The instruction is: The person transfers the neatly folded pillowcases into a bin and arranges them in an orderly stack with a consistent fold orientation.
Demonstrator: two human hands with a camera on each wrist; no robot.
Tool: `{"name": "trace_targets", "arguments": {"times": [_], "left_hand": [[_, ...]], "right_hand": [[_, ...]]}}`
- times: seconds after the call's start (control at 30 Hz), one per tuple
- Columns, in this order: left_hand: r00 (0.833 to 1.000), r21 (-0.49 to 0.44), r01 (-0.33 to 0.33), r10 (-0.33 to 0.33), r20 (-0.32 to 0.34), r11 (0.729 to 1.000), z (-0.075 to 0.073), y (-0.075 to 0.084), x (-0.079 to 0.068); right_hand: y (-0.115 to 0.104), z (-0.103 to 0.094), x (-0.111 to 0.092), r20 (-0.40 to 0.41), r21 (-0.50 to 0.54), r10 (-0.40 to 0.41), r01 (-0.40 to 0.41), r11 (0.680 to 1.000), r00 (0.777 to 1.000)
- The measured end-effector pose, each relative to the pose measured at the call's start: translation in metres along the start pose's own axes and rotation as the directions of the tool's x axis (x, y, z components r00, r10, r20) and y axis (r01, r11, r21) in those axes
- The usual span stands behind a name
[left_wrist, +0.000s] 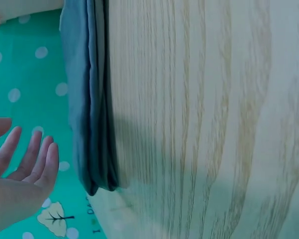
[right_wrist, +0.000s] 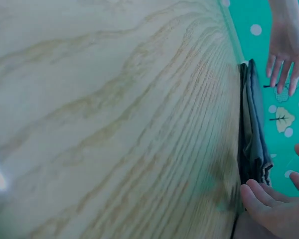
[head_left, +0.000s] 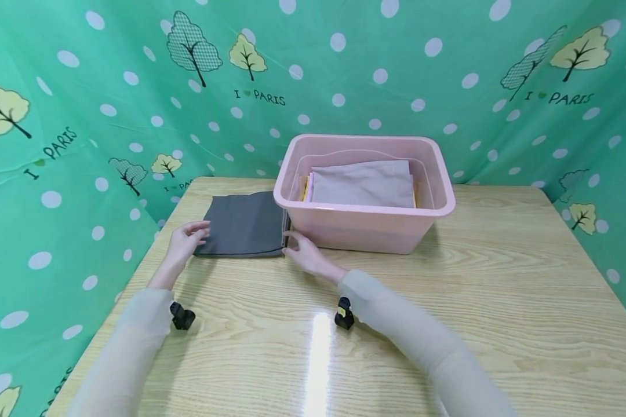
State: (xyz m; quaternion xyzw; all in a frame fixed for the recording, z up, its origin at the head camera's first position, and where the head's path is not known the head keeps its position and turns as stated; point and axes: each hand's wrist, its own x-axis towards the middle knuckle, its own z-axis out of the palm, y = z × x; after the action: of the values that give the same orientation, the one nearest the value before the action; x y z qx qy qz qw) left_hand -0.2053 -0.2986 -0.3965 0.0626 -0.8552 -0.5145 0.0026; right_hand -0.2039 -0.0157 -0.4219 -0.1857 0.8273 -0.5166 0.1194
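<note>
A dark grey folded cloth (head_left: 245,223) lies flat on the table, its stacked layers showing along the near side in the left wrist view. My left hand (head_left: 184,242) hovers at the cloth's left edge, fingers loosely extended and apart from the fabric in the left wrist view. At the opposite end is my right hand (head_left: 305,253), its fingertips right at the cloth's right edge, beside the pink bin. The right wrist view shows its fingers (right_wrist: 261,196) fairly straight at the end of the folded layers. Neither hand grips anything.
A pink plastic bin (head_left: 365,229) stands at the back of the table, close against the cloth's right side. Inside it sits a folded light grey cloth (head_left: 362,182) with yellow and lilac edges beside it. A green patterned curtain (head_left: 339,75) hangs behind the wooden table (head_left: 501,289).
</note>
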Motion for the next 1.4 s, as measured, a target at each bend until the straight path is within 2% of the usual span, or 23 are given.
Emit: {"name": "trace_targets", "arguments": {"times": [0.27,0.8,0.97,1.2,1.4], "left_hand": [[0.999,0.026,0.007,-0.006,-0.032,1.0,0.0,-0.004,0.009],[0.998,0.081,0.036,-0.031,-0.062,0.996,-0.002,-0.017,0.023],[0.998,0.096,0.054,-0.051,-0.033,0.994,-0.004,-0.021,0.026],[0.998,0.129,0.066,-0.069,0.015,0.989,-0.005,-0.022,0.028],[0.993,0.17,0.11,-0.115,0.023,0.979,-0.002,-0.023,0.031]], "right_hand": [[-0.001,0.011,0.01,-0.022,0.012,0.048,-0.048,0.999,0.999],[-0.007,0.024,0.022,-0.117,0.066,0.113,-0.106,0.992,0.987],[-0.006,0.025,0.026,-0.105,0.086,0.143,-0.135,0.987,0.984],[-0.005,0.025,0.03,-0.088,0.204,0.165,-0.145,0.968,0.982],[-0.004,0.024,0.034,-0.104,0.199,0.182,-0.159,0.967,0.978]]}}
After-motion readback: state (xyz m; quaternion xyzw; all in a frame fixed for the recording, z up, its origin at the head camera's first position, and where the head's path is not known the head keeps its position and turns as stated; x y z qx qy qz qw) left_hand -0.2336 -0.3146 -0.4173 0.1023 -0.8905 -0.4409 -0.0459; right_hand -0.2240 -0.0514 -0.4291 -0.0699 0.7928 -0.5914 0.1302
